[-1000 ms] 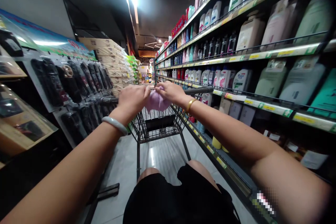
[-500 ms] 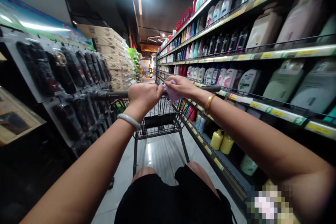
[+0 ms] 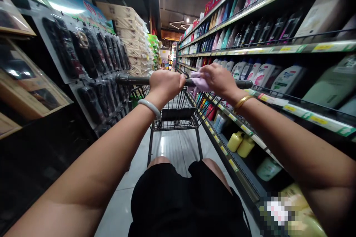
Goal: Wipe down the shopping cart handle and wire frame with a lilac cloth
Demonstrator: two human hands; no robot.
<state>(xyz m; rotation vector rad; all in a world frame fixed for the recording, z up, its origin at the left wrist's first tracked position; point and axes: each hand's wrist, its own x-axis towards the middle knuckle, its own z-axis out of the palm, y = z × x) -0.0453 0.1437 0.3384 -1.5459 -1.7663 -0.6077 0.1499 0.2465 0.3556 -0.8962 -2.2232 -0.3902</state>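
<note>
A dark cart handle [image 3: 133, 79] runs across the middle of the view, with the black wire basket of the shopping cart [image 3: 178, 113] beyond and below it. My left hand [image 3: 166, 83] is wrapped round the handle, left of its middle, a pale bangle on the wrist. To its right, my right hand [image 3: 218, 78] has its fingers closed on a light purple cloth [image 3: 200, 82], which lies against the handle. A gold bracelet circles the right wrist.
Shelves of bottles [image 3: 286, 77] line the right side, with yellow bottles [image 3: 236, 140] low down. On the left hang packaged dark items [image 3: 94, 52], and stacked boxes [image 3: 129, 40] stand farther along. Tiled floor [image 3: 178, 148] shows under the cart.
My right hand and the cloth have moved right along the handle, away from my left hand. The left hand still grips the handle. The view has shifted, and the shelves on the right appear nearer.
</note>
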